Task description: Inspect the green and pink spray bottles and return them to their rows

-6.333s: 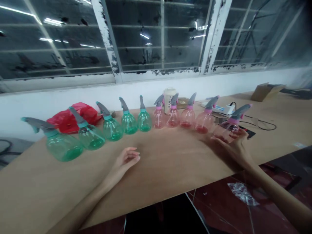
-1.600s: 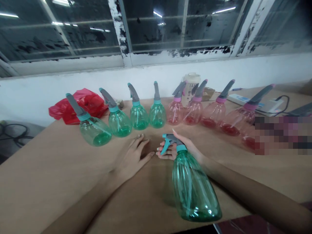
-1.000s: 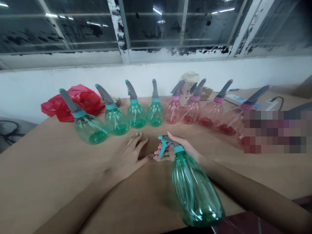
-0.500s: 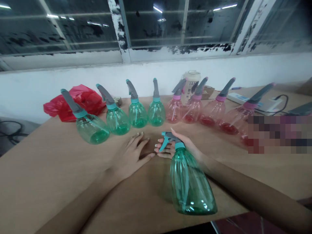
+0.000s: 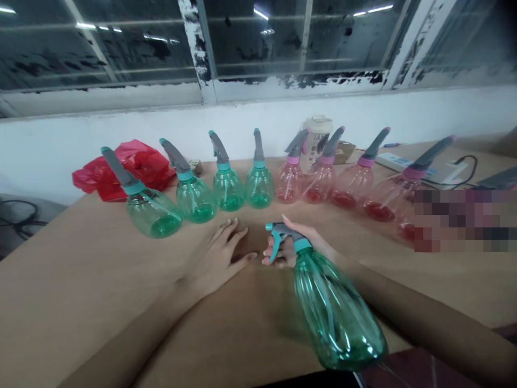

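My right hand (image 5: 291, 250) grips a green spray bottle (image 5: 339, 312) by its grey head, fingers curled round the turquoise trigger (image 5: 276, 246). The bottle is tilted, its nozzle pointing left and its base toward the table's near edge. A thin tube shows through the clear green wall. My left hand (image 5: 220, 250) lies flat on the table with its fingers spread, holding nothing. Beyond the hands, several green spray bottles (image 5: 229, 188) stand at the left, and several pink ones (image 5: 288, 183) follow to the right, with coloured liquid at their bottoms.
On the wooden table (image 5: 81, 285), a crumpled red plastic bag (image 5: 141, 167) lies behind the leftmost bottle. A white cup (image 5: 317, 137) stands behind the pink bottles. A white power strip (image 5: 440, 172) with a cable lies at the right. A blurred patch covers the far right.
The spray bottle in my right hand has tilted further, its base swinging right and toward me. My right fingers have curled closer round the trigger. The left hand has stayed in place.
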`<state>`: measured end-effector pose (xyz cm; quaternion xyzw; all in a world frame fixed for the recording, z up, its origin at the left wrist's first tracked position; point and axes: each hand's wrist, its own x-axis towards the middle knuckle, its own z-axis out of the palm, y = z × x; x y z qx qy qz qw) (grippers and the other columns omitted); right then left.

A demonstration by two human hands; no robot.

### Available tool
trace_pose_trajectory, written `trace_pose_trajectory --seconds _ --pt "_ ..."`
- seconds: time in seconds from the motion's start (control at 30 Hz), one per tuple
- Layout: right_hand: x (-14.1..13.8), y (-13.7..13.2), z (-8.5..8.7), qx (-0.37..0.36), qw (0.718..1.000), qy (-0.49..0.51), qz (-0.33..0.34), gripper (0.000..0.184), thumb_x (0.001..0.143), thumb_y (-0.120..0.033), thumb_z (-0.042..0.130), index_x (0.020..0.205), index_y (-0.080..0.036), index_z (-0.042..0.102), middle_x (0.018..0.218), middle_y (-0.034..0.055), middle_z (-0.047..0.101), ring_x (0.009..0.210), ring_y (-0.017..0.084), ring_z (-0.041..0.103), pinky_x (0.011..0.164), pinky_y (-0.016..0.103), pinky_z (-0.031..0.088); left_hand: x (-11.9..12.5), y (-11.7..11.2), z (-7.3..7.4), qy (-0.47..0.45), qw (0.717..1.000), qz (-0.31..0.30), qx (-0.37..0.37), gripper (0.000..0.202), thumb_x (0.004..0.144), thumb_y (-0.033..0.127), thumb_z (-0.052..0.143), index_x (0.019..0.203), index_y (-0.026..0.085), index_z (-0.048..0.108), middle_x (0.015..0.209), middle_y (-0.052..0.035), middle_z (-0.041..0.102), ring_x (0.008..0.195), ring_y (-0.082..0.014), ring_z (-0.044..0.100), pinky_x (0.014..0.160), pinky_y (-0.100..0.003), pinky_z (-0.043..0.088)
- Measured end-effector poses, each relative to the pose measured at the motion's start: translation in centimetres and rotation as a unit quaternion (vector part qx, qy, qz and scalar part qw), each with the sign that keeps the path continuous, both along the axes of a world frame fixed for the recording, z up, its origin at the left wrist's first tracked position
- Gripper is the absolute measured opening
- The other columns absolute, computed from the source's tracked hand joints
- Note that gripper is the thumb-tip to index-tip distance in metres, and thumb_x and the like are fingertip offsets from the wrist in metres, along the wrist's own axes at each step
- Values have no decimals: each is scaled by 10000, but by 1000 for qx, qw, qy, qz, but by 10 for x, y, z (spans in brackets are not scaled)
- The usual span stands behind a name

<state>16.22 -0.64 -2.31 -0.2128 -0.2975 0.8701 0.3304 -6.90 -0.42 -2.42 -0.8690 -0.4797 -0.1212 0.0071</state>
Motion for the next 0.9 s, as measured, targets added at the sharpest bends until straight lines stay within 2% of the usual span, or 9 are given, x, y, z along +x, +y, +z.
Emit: trace_pose_trajectory --seconds 0.23,0.57,0.73,0.9 --pt "-4 3 -2 -15 999 36 -33 489 848 -591 464 887 -135 636 808 95 680 864 209 654 883 392 474 0 -1 -1 -5 1000 -4 0 611 898 599 373 1318 165 463 1460 -132 363 1352 -286 304 1089 -463 289" --pt "-3 3 -3 -39 997 66 -25 468 880 -540 442 905 -115 636 821 110 679 901 226 649 927 442 454 0 0 0 -5 1000 -2 -15 593 901 575 392 1324 165 457 1467 -123 355 1359 -288 291 1099 -463 275" --pt "-3 0 2 -29 998 48 -17 457 866 -551 458 823 -131 633 750 83 660 808 213 652 911 473 454 1 -1 0 -6 1000 1 -17 589 902 570 396 1319 159 467 1467 -131 353 1360 -289 289 1096 -464 279" --pt "-2 -1 0 10 997 19 -68 340 881 -432 492 726 -153 608 646 15 618 605 135 602 889 452 475 2 -1 2 -10 1000 5 -17 594 890 589 405 1306 172 484 1466 -126 355 1360 -286 288 1096 -464 276"
